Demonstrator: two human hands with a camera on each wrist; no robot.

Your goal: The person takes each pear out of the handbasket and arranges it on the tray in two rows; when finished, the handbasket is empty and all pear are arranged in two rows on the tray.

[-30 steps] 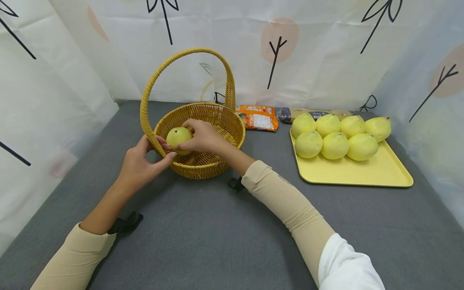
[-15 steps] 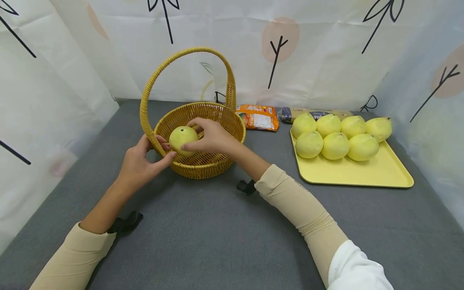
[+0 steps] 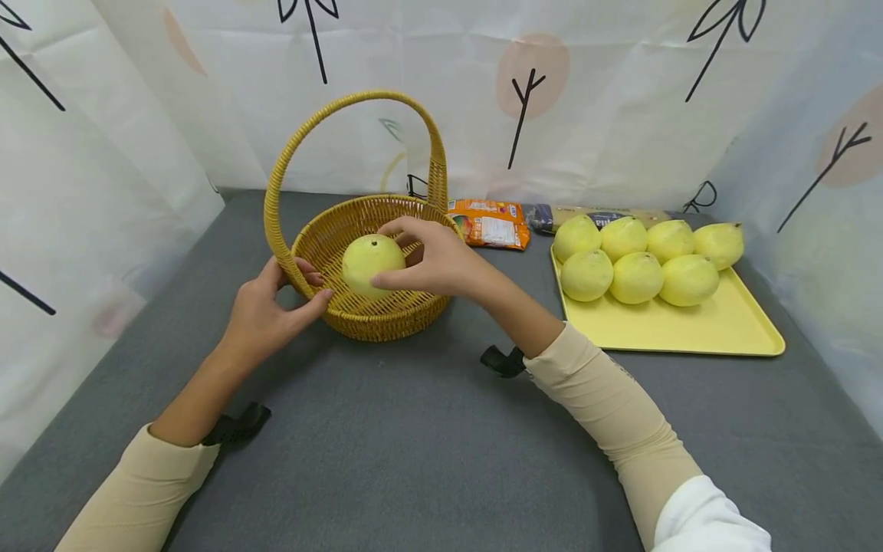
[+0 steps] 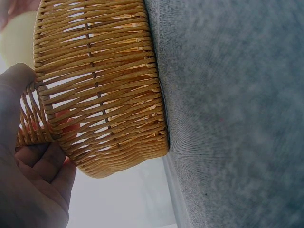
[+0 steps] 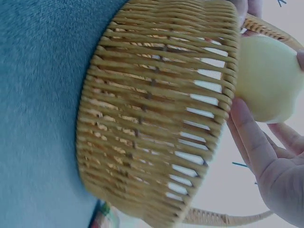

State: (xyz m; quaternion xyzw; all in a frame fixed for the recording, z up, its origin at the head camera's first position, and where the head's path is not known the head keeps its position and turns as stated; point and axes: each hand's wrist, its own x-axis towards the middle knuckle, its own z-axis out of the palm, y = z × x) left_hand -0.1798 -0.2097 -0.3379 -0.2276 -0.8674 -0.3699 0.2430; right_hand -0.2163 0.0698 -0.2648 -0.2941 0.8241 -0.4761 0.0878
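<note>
My left hand (image 3: 265,314) grips the left rim of a yellow wicker basket (image 3: 386,326) at the foot of its tall handle. The left wrist view shows the thumb over the rim and the fingers around the handle's base. With thumb and fingertips, my right hand (image 3: 441,257) holds a round pale yellow-green fruit (image 3: 369,264) with a dark spot on top. In the right wrist view the fruit (image 5: 266,78) rises above the rim, my hand (image 5: 280,175) beside it. No other fruit shows inside the basket; part of its inside is hidden behind fruit and hand.
Right of the basket a yellow tray (image 3: 676,333) bears several similar fruits (image 3: 637,277) in two rows. An orange packet (image 3: 491,224) and a long beige pack (image 3: 596,216) lie at the back, before a printed cloth wall (image 3: 607,100). Grey cloth (image 3: 386,445) covers the table.
My right hand has moved right with the fruit, from beside the left rim to over the basket's middle. The left hand and the basket stay in place.
</note>
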